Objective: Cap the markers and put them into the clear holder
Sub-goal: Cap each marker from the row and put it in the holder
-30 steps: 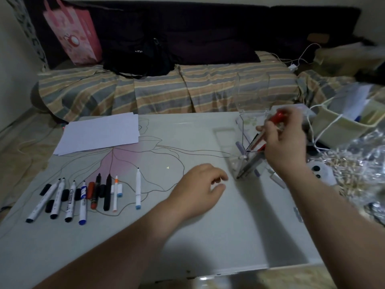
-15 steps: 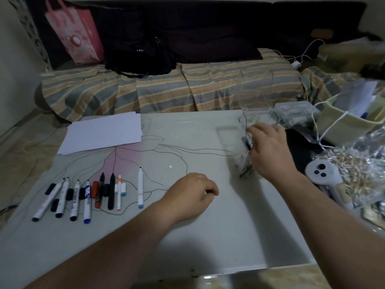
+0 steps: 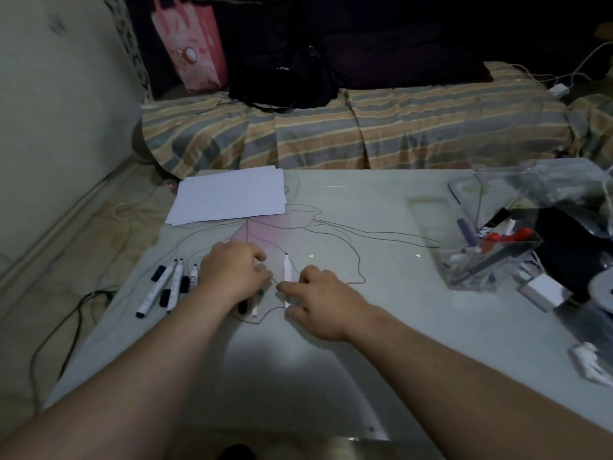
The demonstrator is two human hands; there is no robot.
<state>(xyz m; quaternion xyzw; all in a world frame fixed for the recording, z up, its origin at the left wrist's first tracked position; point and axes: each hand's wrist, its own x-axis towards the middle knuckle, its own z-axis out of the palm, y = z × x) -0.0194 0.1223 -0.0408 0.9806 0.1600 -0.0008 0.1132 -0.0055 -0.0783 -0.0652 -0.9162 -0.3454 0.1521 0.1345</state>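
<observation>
From the head camera, both forearms reach out over a pale table (image 3: 381, 343) printed with a thin-lined flower drawing tinted pink near the middle. The left hand (image 3: 234, 272) lies knuckles-up over the row of markers, its fingers curled down onto them; whether it actually pinches one cannot be told, since the fingertips are hidden under the hand. The right hand (image 3: 323, 302) rests just beside it with fingers bent, its fingertips touching the lower end of an uncapped white marker (image 3: 286, 272) that lies straight on the table, dark tip pointing away from the person. Left of the left hand lie more uncapped markers (image 3: 166, 287), white barrels with dark tips, and loose black caps (image 3: 159, 273) among them; printing on the barrels is too small to read. The clear holder (image 3: 491, 257) stands well apart at the right side of the table, tilted, with several capped markers in it, red, purple and black caps showing. A stack of white paper (image 3: 229, 195) sits at the far edge. Behind the table are a striped cover (image 3: 365, 131), a black bag (image 3: 285, 78) with faint unreadable white lettering, and a pink bag (image 3: 192, 44). A white charger (image 3: 544, 292) lies near the holder.
</observation>
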